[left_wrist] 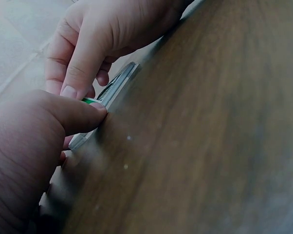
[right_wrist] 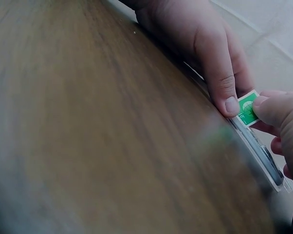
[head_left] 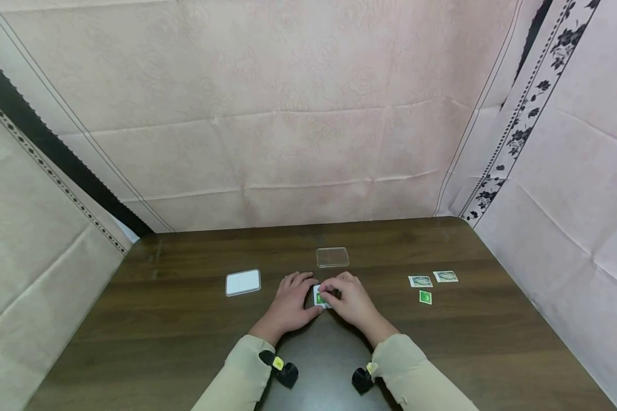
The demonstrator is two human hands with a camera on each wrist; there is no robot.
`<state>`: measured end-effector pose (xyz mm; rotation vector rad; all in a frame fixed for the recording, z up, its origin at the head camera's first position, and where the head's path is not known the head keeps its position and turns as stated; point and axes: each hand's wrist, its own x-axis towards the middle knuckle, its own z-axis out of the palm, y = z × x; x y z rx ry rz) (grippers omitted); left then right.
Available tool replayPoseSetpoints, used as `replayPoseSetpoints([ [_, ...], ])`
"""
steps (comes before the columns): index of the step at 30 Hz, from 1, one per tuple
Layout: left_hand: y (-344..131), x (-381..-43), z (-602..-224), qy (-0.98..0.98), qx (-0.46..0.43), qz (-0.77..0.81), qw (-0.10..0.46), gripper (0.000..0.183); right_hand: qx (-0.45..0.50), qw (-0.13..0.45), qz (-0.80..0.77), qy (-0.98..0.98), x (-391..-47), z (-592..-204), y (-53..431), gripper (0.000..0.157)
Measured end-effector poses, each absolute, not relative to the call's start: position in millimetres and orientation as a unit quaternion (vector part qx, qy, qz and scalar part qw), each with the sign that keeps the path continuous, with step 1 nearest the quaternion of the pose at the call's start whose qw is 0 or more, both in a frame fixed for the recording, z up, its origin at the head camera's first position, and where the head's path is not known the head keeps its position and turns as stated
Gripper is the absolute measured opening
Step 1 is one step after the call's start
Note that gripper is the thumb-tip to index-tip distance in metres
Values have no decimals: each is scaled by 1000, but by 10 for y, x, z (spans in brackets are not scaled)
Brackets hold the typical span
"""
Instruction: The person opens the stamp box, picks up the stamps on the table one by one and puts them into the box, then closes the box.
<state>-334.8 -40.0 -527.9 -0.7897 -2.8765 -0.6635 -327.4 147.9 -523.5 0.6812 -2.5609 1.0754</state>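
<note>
Nearest, on the tabletop (head_left: 133, 325), we see the right hand (head_left: 352, 299), its fingers pinching a green stamp (right_wrist: 247, 108) at a thin case the left hand (head_left: 292, 299) grips. The right wrist view reveals the stamp's print; only the head view shows a clear lid (head_left: 332, 257) beyond.

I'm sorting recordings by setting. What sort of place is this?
Probably a curtained-off tabletop workspace, perhaps set up for filming: pale cloth hangs on three sides of a wood-grain table, where the right hand pinches a small green stamp-like piece.
</note>
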Motion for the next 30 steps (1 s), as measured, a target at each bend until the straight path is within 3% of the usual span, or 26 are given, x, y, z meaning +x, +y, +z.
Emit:
replayPoseSetpoints([
  [15,-396,-3345,-5260,-941,-263,-211,43,55,298,187,299,-887,-3309,-5254,1472,12],
  [30,-395,-3345,-5269,-941,-260,-211,42,56,261,182,241,-917,-3303,-5232,1482,16],
])
